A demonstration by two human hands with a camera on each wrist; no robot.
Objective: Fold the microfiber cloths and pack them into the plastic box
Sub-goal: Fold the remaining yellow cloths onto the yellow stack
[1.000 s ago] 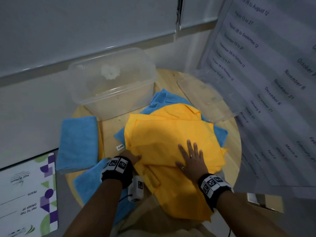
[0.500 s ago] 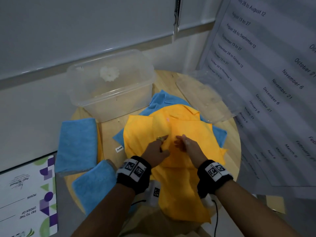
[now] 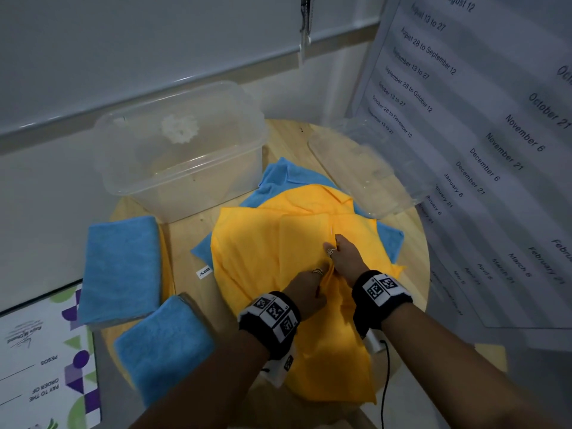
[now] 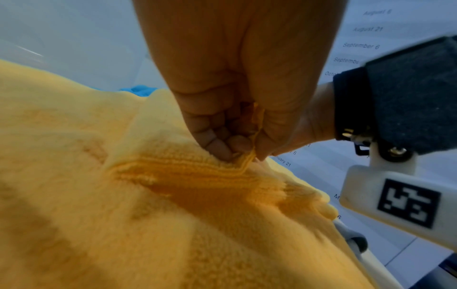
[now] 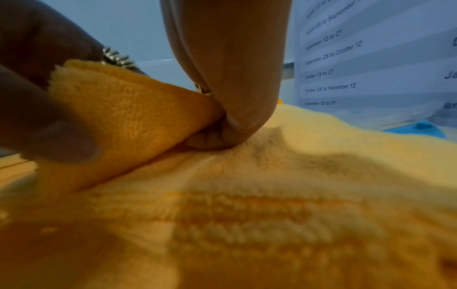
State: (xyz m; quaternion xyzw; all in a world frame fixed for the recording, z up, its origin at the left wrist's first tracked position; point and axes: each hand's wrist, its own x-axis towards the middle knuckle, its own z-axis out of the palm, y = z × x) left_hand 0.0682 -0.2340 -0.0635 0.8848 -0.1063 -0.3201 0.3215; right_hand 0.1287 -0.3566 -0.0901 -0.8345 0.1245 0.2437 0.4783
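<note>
A yellow microfiber cloth (image 3: 266, 243) lies rumpled over the middle of the round wooden table (image 3: 185, 236), its near part hanging over the front edge. My left hand (image 3: 309, 289) pinches a raised fold of it between thumb and curled fingers (image 4: 222, 146). My right hand (image 3: 343, 255) grips the same fold just beyond, its thumb (image 5: 237, 117) pressed into the cloth (image 5: 296, 176). An unfolded blue cloth (image 3: 284, 178) lies under the yellow one. The clear plastic box (image 3: 179, 150) stands open at the back left of the table.
Two folded blue cloths sit at the table's left: one (image 3: 120, 267) flat, another (image 3: 161, 345) at the front left edge. The clear box lid (image 3: 365, 171) lies at the back right. A printed date sheet (image 3: 495, 134) hangs at the right.
Both hands went from lying flat on the yellow cloth to meeting at its middle and pinching up a fold; now they are nearer the front edge, with the right hand ahead of the left.
</note>
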